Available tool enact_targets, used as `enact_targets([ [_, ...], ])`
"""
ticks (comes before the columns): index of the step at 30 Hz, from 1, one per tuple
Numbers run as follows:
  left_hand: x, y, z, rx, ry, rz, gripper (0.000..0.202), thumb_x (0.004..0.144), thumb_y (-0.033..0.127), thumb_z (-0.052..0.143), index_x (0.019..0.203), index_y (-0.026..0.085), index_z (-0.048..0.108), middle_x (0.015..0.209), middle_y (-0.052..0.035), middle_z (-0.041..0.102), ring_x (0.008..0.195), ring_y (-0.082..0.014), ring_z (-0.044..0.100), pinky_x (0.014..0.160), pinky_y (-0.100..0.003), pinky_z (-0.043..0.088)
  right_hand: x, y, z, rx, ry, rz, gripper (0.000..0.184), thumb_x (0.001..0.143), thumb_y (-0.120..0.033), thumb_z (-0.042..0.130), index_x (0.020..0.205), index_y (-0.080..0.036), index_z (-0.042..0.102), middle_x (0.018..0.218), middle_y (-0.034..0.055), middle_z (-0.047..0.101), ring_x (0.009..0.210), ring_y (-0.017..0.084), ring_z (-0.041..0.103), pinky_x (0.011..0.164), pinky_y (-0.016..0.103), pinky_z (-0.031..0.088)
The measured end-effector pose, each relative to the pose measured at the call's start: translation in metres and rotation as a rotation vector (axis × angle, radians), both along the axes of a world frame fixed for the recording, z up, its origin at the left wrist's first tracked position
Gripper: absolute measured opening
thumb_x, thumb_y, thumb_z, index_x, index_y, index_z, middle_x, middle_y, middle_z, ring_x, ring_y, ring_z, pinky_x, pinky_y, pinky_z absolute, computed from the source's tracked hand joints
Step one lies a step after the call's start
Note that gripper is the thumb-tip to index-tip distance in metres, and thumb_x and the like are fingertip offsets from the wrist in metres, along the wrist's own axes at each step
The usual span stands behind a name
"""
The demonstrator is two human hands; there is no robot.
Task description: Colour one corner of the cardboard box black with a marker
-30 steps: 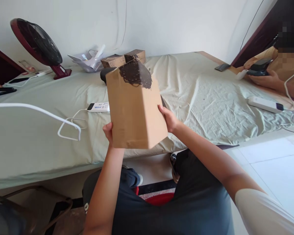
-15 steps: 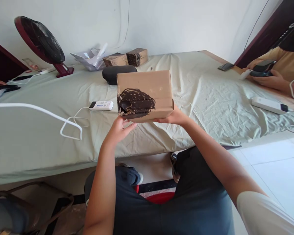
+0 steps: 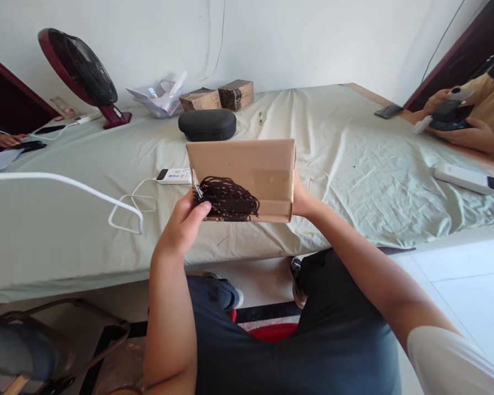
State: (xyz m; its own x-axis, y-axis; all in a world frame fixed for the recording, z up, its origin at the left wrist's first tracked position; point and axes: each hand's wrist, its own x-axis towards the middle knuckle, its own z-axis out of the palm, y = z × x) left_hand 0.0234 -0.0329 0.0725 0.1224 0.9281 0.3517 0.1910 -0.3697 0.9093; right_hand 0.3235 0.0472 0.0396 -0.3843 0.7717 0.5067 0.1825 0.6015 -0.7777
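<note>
Between my two hands a brown cardboard box (image 3: 247, 162) is held up above the near part of the table, tilted towards me. Dark scribbles cover the lower left of its facing side. At its left edge my left hand (image 3: 184, 219) grips the lower corner, thumb lying on the scribbled side and the other fingers mostly hidden behind. My right hand (image 3: 302, 197) holds the right end, its fingers out of sight behind the box. Just beyond the box rests a black oval case (image 3: 207, 125).
A cloth-covered table (image 3: 86, 230) carries a fan (image 3: 80, 71), a plastic basket of papers (image 3: 160, 101), two scribbled boxes (image 3: 236, 94), and a white device with a cable (image 3: 175, 175). At right, another person's hands (image 3: 477, 134) hold a dark device near a white power bank-like block (image 3: 467, 179).
The box has come lower and nearer to me, and its tilt has changed. My left thumb has moved from below it onto its scribbled side; the right hand has shifted up its end.
</note>
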Motion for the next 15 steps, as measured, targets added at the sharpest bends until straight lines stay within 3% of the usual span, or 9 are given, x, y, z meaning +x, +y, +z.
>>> enact_targets([
  [3, 0.005, -0.003, 0.009, -0.040, 0.136, 0.159, 0.038, 0.098, 0.041, 0.061, 0.125, 0.021, 0.078, 0.120, -0.0050, 0.080, 0.128, -0.0347, 0.067, 0.121, -0.046, 0.051, -0.005, 0.000, -0.006, 0.234, -0.146, -0.102, 0.153, 0.058, -0.087, 0.087, 0.176, -0.025, 0.012, 0.177, 0.0185, 0.025, 0.168, 0.048, 0.018, 0.140, 0.066, 0.011],
  [5, 0.006, -0.003, 0.011, -0.060, 0.178, 0.164, 0.039, 0.098, 0.039, 0.058, 0.127, 0.021, 0.076, 0.120, -0.0042, 0.080, 0.125, -0.0326, 0.069, 0.118, -0.043, 0.052, -0.006, 0.001, -0.010, 0.296, -0.188, -0.140, 0.155, 0.062, -0.091, 0.082, 0.176, -0.022, 0.004, 0.175, 0.0226, 0.027, 0.166, 0.048, 0.023, 0.138, 0.070, 0.015],
  [9, 0.008, -0.003, 0.011, -0.080, 0.167, 0.112, 0.041, 0.098, 0.041, 0.055, 0.127, 0.021, 0.076, 0.125, -0.0051, 0.080, 0.126, -0.0321, 0.069, 0.117, -0.042, 0.054, -0.005, 0.004, -0.014, 0.360, -0.206, -0.111, 0.158, 0.064, -0.088, 0.084, 0.176, -0.024, -0.006, 0.174, 0.0232, 0.028, 0.163, 0.049, 0.031, 0.135, 0.069, 0.027],
  [15, 0.008, -0.004, 0.013, -0.107, 0.161, 0.165, 0.044, 0.098, 0.046, 0.062, 0.134, 0.022, 0.073, 0.135, -0.0050, 0.077, 0.135, -0.0326, 0.066, 0.124, -0.044, 0.049, -0.008, 0.003, -0.015, 0.330, -0.223, -0.157, 0.155, 0.066, -0.084, 0.086, 0.176, -0.025, -0.005, 0.172, 0.0227, 0.028, 0.163, 0.049, 0.027, 0.136, 0.071, 0.021],
])
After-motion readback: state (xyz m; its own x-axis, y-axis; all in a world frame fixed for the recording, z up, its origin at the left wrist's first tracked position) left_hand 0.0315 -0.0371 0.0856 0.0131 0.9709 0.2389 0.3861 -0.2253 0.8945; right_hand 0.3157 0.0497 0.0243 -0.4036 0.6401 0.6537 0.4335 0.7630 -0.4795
